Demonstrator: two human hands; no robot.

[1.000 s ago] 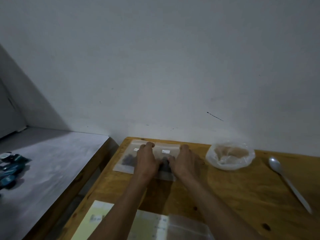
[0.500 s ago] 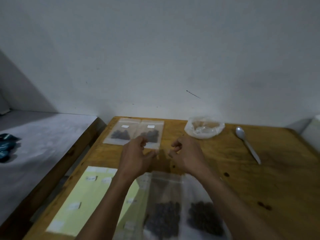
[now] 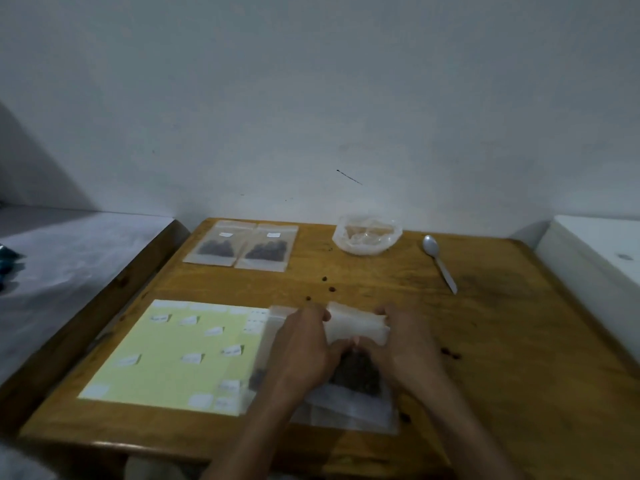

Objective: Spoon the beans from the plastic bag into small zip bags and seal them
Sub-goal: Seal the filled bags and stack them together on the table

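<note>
My left hand (image 3: pixel 304 344) and my right hand (image 3: pixel 403 344) both grip a small zip bag (image 3: pixel 356 327) with dark beans (image 3: pixel 356 374) in its lower part, near the table's front. Its clear top is pinched between my fingers. Another filled zip bag (image 3: pixel 258 377) lies partly under my left hand. Two filled zip bags (image 3: pixel 214 247) (image 3: pixel 268 251) lie flat side by side at the table's back left. The crumpled plastic bag (image 3: pixel 367 237) sits at the back centre, and a spoon (image 3: pixel 438 259) lies to its right.
A yellow sheet with small white labels (image 3: pixel 173 351) covers the table's front left. Loose beans (image 3: pixel 329 289) dot the wooden table (image 3: pixel 502 341). A grey surface (image 3: pixel 69 251) adjoins on the left, a white box (image 3: pixel 595 251) on the right.
My hands left the two bags at the back, pulled back toward me and took hold of a bean-filled zip bag at the front. The camera tilted down.
</note>
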